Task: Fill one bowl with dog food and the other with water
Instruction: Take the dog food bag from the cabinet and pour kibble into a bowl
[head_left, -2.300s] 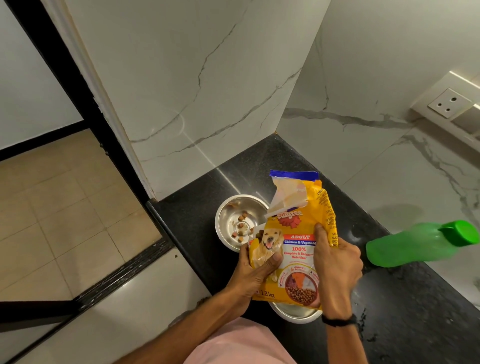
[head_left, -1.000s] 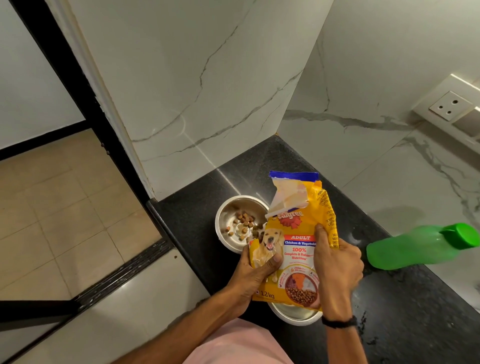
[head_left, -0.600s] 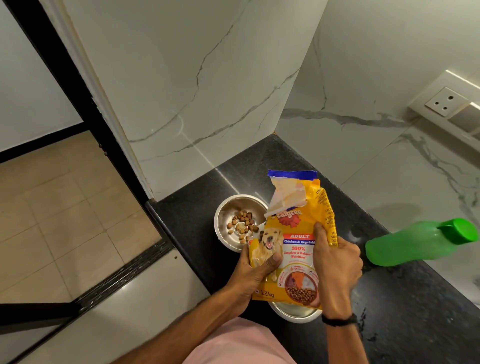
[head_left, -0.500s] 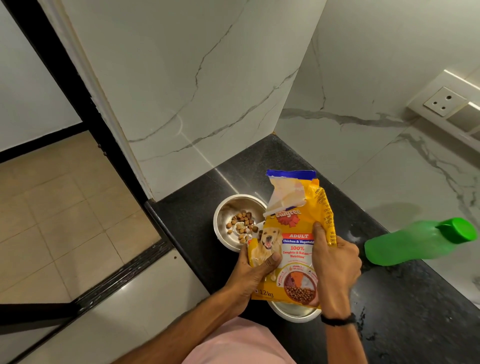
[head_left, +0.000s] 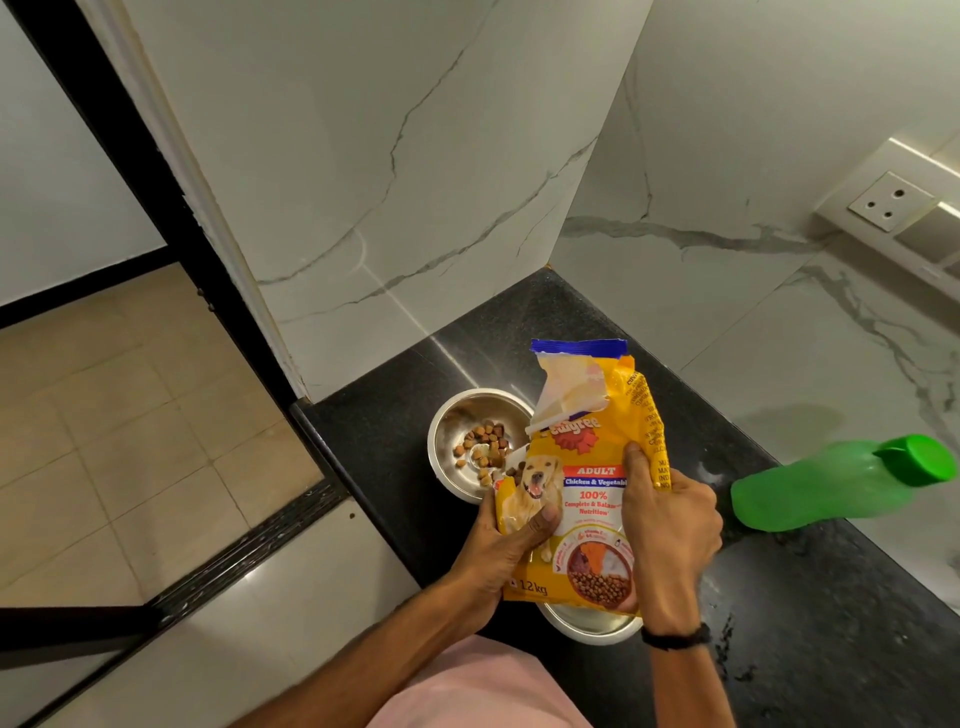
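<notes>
A yellow dog food bag (head_left: 592, 462) with a torn blue top is tilted over a steel bowl (head_left: 457, 421) on the black counter. Brown kibble (head_left: 485, 447) lies in that bowl and spills from the bag's lower left corner. My left hand (head_left: 506, 540) grips the bag's left edge near that corner. My right hand (head_left: 667, 514) grips the bag's right side, thumb on the front. A second steel bowl (head_left: 592, 626) sits nearer me, mostly hidden under the bag. A green bottle (head_left: 836, 491) with a green cap stands to the right.
The black counter (head_left: 810, 639) ends at a left edge above the tiled floor (head_left: 130, 415). Marble walls (head_left: 395, 171) close in the corner behind the bowls. A wall socket (head_left: 891, 200) sits at the upper right. Wet patches mark the counter near the bottle.
More kibble has piled up in the far bowl. The bag and both hands have held almost the same place.
</notes>
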